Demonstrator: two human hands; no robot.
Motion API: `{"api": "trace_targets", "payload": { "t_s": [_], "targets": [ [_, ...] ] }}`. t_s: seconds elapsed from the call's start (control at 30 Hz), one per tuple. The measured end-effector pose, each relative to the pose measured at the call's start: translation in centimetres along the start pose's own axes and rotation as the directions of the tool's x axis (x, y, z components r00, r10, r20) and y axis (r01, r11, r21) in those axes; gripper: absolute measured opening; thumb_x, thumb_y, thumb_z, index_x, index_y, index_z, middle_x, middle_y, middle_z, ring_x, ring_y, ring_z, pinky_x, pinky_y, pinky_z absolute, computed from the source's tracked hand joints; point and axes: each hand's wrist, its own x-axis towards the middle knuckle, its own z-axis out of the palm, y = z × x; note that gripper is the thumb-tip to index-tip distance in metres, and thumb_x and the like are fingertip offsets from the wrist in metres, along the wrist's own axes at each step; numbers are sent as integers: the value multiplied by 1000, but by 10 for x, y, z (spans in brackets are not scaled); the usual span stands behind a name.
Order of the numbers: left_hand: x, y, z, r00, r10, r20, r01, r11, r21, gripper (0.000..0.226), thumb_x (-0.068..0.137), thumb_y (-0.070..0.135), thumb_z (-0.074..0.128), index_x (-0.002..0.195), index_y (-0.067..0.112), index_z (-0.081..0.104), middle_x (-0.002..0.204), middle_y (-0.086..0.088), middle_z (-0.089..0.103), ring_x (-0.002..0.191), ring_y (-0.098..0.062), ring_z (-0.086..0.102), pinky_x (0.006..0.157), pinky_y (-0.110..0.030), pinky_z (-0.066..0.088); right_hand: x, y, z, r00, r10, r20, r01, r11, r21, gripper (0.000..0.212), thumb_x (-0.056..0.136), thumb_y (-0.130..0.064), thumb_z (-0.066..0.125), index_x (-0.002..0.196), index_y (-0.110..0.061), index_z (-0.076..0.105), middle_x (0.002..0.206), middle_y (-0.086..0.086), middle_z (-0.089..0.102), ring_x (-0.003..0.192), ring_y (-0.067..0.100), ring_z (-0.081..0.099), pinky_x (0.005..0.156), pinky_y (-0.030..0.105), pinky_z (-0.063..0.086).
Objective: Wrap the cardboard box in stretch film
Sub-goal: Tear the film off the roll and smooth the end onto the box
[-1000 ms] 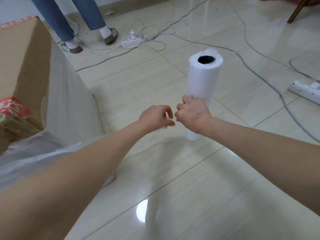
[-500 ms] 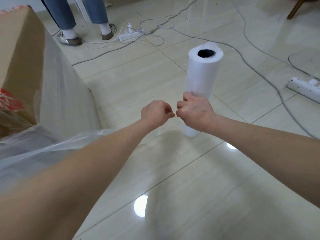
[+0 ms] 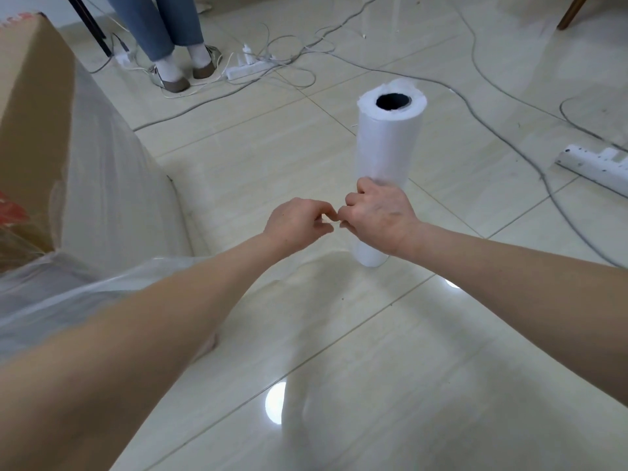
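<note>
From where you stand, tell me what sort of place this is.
Likely an indoor room used for makeshift packing: a glossy tiled floor, a power strip lying on it, and a cardboard box partly covered in stretch film.

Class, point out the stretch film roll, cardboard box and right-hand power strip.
stretch film roll (image 3: 387,147), head view, white side wall.
cardboard box (image 3: 30,113), head view, bare brown face.
right-hand power strip (image 3: 591,163), head view, middle of its white body.

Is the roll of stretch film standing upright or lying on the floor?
Upright. The roll of stretch film stands on its lower end on the floor, hollow core facing up.
</note>
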Motion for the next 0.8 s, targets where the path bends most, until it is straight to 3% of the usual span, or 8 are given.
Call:
{"api": "trace_targets", "payload": {
  "t_s": [0.13,0.23,0.33,0.47,0.53,0.63,0.7,0.8],
  "targets": [
    [-2,5,0,999,15,-52,-13,999,42,20,91,37,58,104,28,70,77,8,60,82,-14,55,65,-24,32,-3,-1,-2,999,-27,-25,27,999,18,29,36,-28,93,48,-29,67,44,-13,51,55,19,55,47,17,37],
    [-1,8,3,996,-18,-88,22,999,47,21,92,40,55,93,25,70,74,10,56,78,-15,52,62,-25,31,-5,-1,0,998,-46,-43,47,998,33,27,41,-23,91,46,-25,65,44,-12,49,56,21,54,46,17,39],
    [1,13,6,996,-44,-78,47,998,38,20,93,36,53,90,24,69,73,9,57,75,-15,50,61,-25,32,-6,0,-1,997,-46,-58,50,997,54,26,43,-24,91,45,-25,65,44,-14,50,57,19,54,44,15,38],
    [8,-8,-2,968,-210,-138,213,977,4,17,89,26,52,89,22,68,91,1,67,91,-24,59,66,-27,40,-13,2,2,989,-125,-82,126,992,15,27,41,-21,91,46,-27,66,46,-15,51,56,18,53,45,14,25],
    [8,-17,-5,973,-218,-77,220,975,19,14,90,29,54,89,23,67,89,4,63,92,-22,58,68,-27,39,-16,6,6,994,-96,-60,95,995,-30,25,43,-29,91,49,-28,66,48,-15,52,56,17,55,46,15,28],
    [5,-19,-5,983,-182,13,183,982,-55,13,90,29,54,83,22,61,83,5,57,88,-21,56,69,-29,41,-12,4,2,999,-33,41,38,990,-133,37,64,-48,79,86,-20,69,74,-6,66,81,20,60,64,24,44],
    [4,-18,-2,987,-155,34,158,982,-108,14,90,28,53,79,20,57,80,5,55,84,-21,55,71,-32,43,-7,0,6,990,-6,139,29,985,-171,48,85,-47,61,117,-13,54,107,2,62,109,26,48,80,35,40],
    [0,-18,0,994,-91,66,98,988,-119,17,90,26,54,79,15,58,73,8,51,79,-21,53,75,-36,47,5,-13,0,976,-44,213,100,960,-260,31,90,-34,57,116,-16,58,123,6,46,121,31,35,87,38,34]
  ]
}}
